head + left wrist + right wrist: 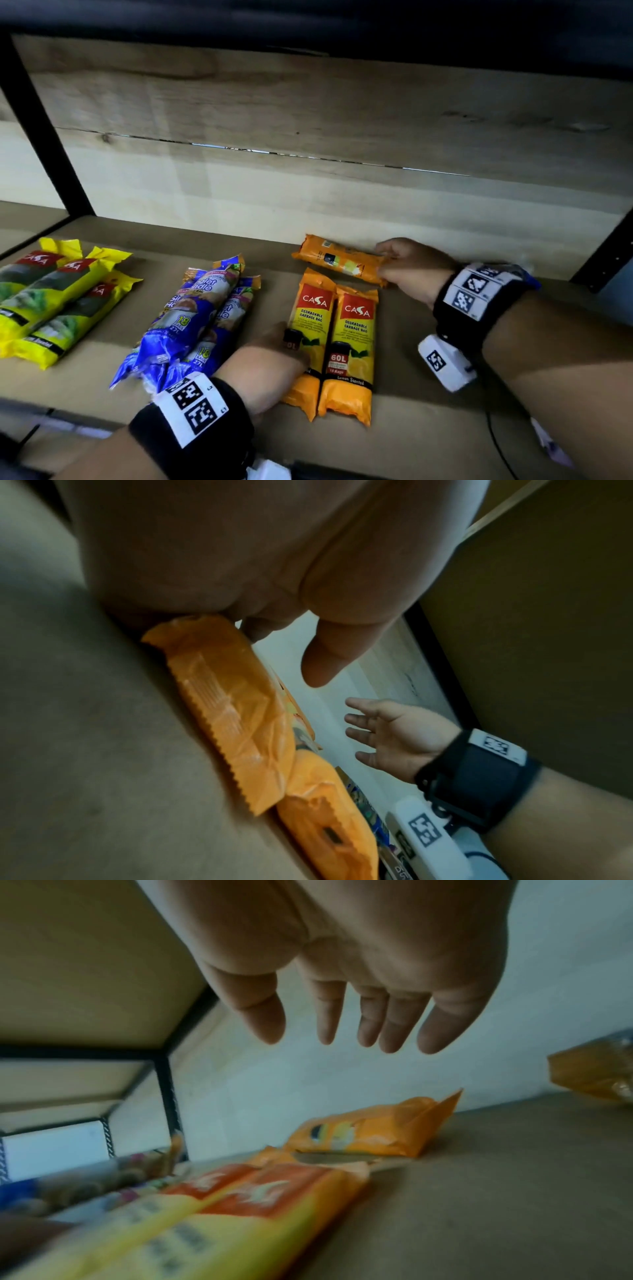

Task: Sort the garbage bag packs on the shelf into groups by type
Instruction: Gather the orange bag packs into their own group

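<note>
Three groups of packs lie on the brown shelf: yellow packs at the left, blue packs in the middle, orange packs at the right. Two orange packs lie side by side, pointing front to back. A third orange pack lies crosswise behind them. My left hand rests on the left pack of the pair, thumb hanging loose. My right hand hovers at the crosswise pack's right end; in the right wrist view the right hand has straight fingers and holds nothing.
A pale wooden back panel closes the shelf behind the packs. Black frame posts stand at the left and right. Another orange wrapper shows at the far right of the right wrist view. A black cable crosses the shelf front.
</note>
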